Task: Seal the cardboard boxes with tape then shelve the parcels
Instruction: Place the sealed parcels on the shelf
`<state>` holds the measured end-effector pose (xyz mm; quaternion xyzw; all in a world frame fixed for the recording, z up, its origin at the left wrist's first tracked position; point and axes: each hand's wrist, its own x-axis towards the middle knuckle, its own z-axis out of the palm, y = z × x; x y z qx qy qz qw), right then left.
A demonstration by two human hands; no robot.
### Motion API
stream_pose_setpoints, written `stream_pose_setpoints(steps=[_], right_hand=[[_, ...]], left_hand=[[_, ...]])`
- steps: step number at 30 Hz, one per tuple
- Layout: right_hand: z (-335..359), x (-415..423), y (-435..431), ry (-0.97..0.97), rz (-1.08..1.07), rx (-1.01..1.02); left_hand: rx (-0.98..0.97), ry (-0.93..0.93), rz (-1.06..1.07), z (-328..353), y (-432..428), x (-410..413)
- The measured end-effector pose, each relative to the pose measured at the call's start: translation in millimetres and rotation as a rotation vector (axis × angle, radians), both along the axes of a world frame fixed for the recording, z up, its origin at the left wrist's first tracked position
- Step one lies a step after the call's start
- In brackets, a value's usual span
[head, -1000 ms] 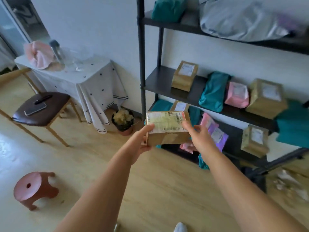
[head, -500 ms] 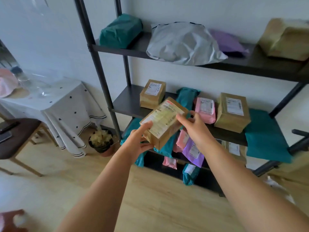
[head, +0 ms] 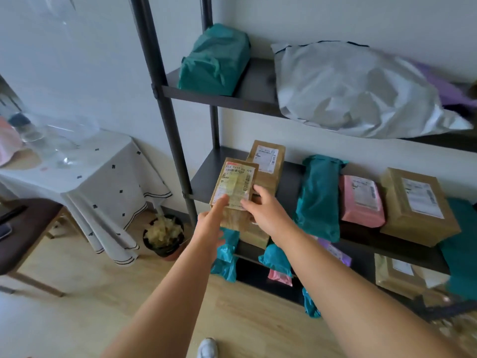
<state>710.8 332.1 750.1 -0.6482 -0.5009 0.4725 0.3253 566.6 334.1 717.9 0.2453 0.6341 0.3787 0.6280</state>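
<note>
A small taped cardboard box (head: pixel 233 187) with a yellowed shipping label is held by both hands at the left end of the middle shelf (head: pixel 206 174) of a black metal rack. My left hand (head: pixel 210 223) grips its near left corner, thumb on the label. My right hand (head: pixel 263 210) holds its near right side. The box sits right beside another brown labelled box (head: pixel 268 164) on that shelf; whether it rests on the shelf board is hidden.
The middle shelf also holds a teal parcel (head: pixel 318 197), a pink parcel (head: pixel 361 200) and a larger brown box (head: pixel 418 205). A teal bundle (head: pixel 214 60) and grey mailer bag (head: pixel 356 91) lie above. A cloth-covered table (head: pixel 85 174) and potted plant (head: pixel 164 235) stand left.
I have come closer to the rack and both hands have carried the box forward and up, from in front of the lower shelf to the left end of the middle shelf.
</note>
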Motion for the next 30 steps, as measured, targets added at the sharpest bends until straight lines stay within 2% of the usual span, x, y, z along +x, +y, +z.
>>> stream_pose_setpoints(steps=[4, 11, 16, 20, 26, 30], right_hand=[[-14.8, -40.2, 60.8, -0.010, -0.009, -0.044], [-39.2, -71.8, 117.7, -0.080, -0.130, -0.145], [-46.8, -74.1, 155.1, -0.097, -0.186, -0.134], [-46.6, -76.7, 179.4, -0.141, -0.222, -0.086], [-42.0, -67.8, 204.4, -0.199, -0.187, -0.064], [-34.3, -62.5, 200.6, -0.222, -0.152, -0.051]], left_hand=[[-0.052, 0.158, -0.039, -12.4, 61.3, -41.3], [-0.115, 0.216, -0.137, -38.9, 138.7, -59.5], [-0.035, 0.184, -0.158, -42.8, 176.7, -53.8], [0.033, 0.238, -0.175, -35.6, 202.5, -46.6], [-0.064, 0.076, -0.231, -24.0, 231.4, -33.6], [-0.110, 0.057, -0.236, -24.9, 236.8, -30.1]])
